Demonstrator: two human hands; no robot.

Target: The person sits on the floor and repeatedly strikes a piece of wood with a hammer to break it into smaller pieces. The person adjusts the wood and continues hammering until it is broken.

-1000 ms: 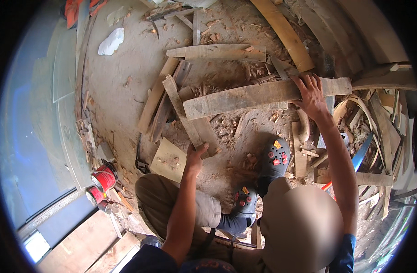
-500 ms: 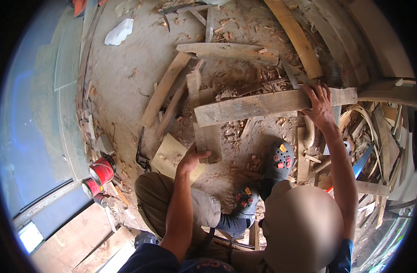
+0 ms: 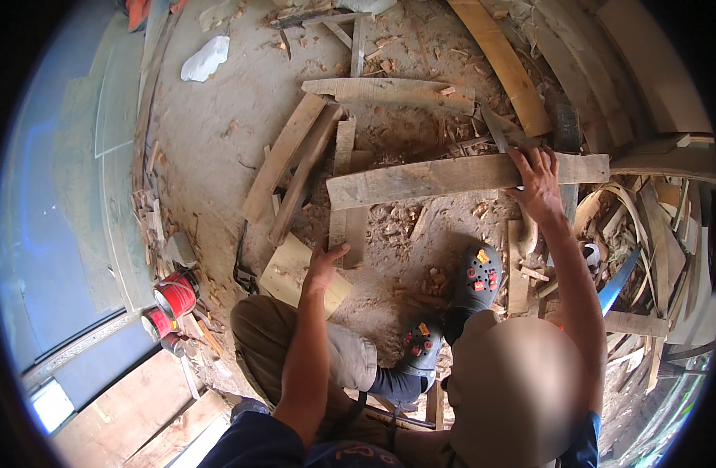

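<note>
Long plank [image 3: 428, 179] spans the middle of the view, beyond the person's feet, its left end crossing over a narrow slat [image 3: 344, 148]; right hand [image 3: 539, 187] clamped on the plank toward its right end, fingers spread over the far edge; left hand [image 3: 321, 271] at the slat's near end, thumb sticking out, other fingers mostly hidden, can't tell if closed on it; pale board [image 3: 291, 269] lies just left of that hand, grey clogs [image 3: 476, 285] on the feet, another plank [image 3: 389, 91] farther off on the dirt ground [image 3: 194, 125], blue blade [image 3: 620, 282] to the right, red cans [image 3: 174, 295] far left
</note>
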